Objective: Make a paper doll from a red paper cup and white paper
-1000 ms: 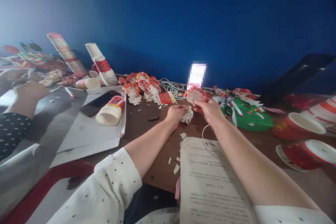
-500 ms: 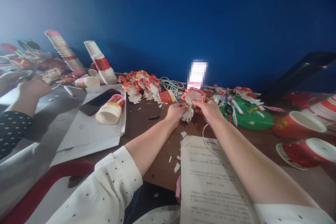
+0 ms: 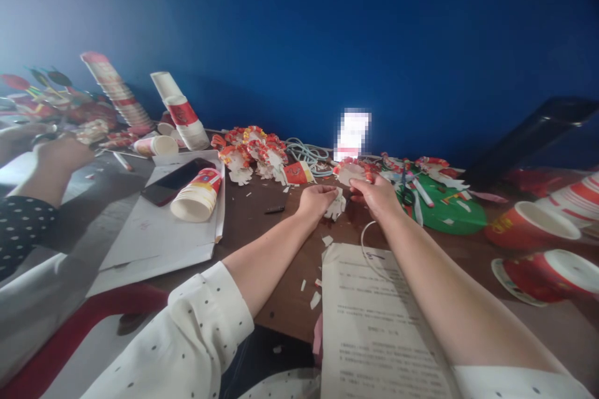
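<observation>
At a brown table (image 3: 281, 280), the left hand (image 3: 313, 202) is pinching a white paper cutout (image 3: 337, 207) between closed fingertips, while the right hand (image 3: 380, 197) is clamping a red-rimmed paper disc (image 3: 349, 173) just above it (whether the two are joined, I cannot tell). A harder squeeze or tug is threatening a crease or tear, and the disc is sitting slightly farther right than half a second ago.

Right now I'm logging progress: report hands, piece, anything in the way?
Left hand: grip shut on white paper cutout. Right hand: at the red-fringed disc, grip partly hidden. Scrap and printed sheet close by.
</observation>
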Action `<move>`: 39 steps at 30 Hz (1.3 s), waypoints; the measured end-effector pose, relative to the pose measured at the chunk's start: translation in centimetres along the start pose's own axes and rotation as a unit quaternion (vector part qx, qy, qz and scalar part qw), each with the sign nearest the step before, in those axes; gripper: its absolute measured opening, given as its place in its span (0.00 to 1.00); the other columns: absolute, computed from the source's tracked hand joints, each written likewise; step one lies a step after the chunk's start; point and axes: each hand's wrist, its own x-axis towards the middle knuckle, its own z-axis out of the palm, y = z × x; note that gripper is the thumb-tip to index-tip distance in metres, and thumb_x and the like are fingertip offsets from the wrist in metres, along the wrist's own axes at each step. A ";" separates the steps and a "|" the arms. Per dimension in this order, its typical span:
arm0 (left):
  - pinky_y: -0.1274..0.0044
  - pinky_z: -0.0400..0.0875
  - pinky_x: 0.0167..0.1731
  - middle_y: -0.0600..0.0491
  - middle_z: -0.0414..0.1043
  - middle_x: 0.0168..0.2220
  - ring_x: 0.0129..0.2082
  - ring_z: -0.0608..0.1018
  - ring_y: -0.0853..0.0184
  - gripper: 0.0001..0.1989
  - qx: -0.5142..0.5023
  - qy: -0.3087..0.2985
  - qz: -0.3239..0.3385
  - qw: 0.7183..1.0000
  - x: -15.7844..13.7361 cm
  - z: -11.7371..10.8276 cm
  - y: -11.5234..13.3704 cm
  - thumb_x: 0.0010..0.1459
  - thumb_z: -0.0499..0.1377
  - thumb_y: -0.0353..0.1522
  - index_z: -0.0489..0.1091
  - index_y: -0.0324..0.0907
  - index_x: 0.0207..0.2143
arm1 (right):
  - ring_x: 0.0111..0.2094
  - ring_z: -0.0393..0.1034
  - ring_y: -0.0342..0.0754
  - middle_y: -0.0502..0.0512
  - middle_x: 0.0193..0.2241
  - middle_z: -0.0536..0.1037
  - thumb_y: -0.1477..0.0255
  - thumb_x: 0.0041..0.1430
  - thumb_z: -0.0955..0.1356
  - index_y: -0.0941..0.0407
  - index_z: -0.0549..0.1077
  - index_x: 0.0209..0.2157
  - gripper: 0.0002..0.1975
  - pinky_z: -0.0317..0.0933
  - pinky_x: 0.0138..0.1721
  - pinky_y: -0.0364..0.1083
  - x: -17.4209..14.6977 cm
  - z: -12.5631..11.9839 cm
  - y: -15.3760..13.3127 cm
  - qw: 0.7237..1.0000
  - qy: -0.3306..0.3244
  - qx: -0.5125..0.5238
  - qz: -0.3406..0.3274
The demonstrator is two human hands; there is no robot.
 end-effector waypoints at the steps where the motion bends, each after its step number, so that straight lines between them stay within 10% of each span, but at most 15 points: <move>1: 0.83 0.61 0.20 0.55 0.71 0.21 0.17 0.67 0.77 0.10 0.016 0.006 0.011 1.000 0.0 -0.1 0.0 0.47 0.65 0.33 0.76 0.37 0.33 | 0.33 0.74 0.52 0.53 0.29 0.76 0.68 0.44 0.71 0.54 0.70 0.33 0.12 0.73 0.29 0.49 0.0 -0.1 0.0 1.000 0.002 -0.007 -0.003; 17: 0.76 0.65 0.36 0.47 0.76 0.34 0.35 0.76 0.63 0.12 0.303 0.032 0.112 0.946 -0.3 -1.0 0.3 0.51 0.60 0.35 0.76 0.39 0.37 | 0.32 0.73 0.51 0.53 0.30 0.76 0.70 0.43 0.71 0.54 0.70 0.32 0.12 0.73 0.30 0.51 -0.5 0.2 -0.5 0.999 0.008 -0.002 -0.032; 23: 0.71 0.64 0.43 0.44 0.69 0.41 0.43 0.70 0.59 0.11 0.478 0.118 0.331 0.805 -1.6 -1.4 1.4 0.56 0.56 0.34 0.73 0.39 0.39 | 0.29 0.73 0.50 0.50 0.27 0.75 0.71 0.43 0.72 0.53 0.68 0.29 0.11 0.73 0.31 0.52 -0.4 0.1 -0.2 1.000 0.001 0.017 -0.024; 29: 0.70 0.60 0.43 0.47 0.66 0.38 0.41 0.65 0.61 0.14 0.540 0.074 0.492 0.679 -1.7 -1.5 2.4 0.63 0.47 0.33 0.73 0.44 0.40 | 0.25 0.72 0.47 0.49 0.22 0.72 0.74 0.42 0.71 0.54 0.65 0.27 0.10 0.73 0.29 0.50 -0.7 0.6 -0.3 0.999 -0.023 0.032 0.001; 39: 0.69 0.60 0.40 0.48 0.67 0.39 0.40 0.65 0.59 0.12 0.587 0.068 0.499 0.634 -1.7 -1.7 2.5 0.62 0.49 0.32 0.72 0.44 0.38 | 0.23 0.71 0.42 0.49 0.23 0.75 0.76 0.44 0.71 0.56 0.70 0.31 0.09 0.71 0.25 0.42 -1.3 0.9 -1.0 0.997 -0.034 0.067 0.030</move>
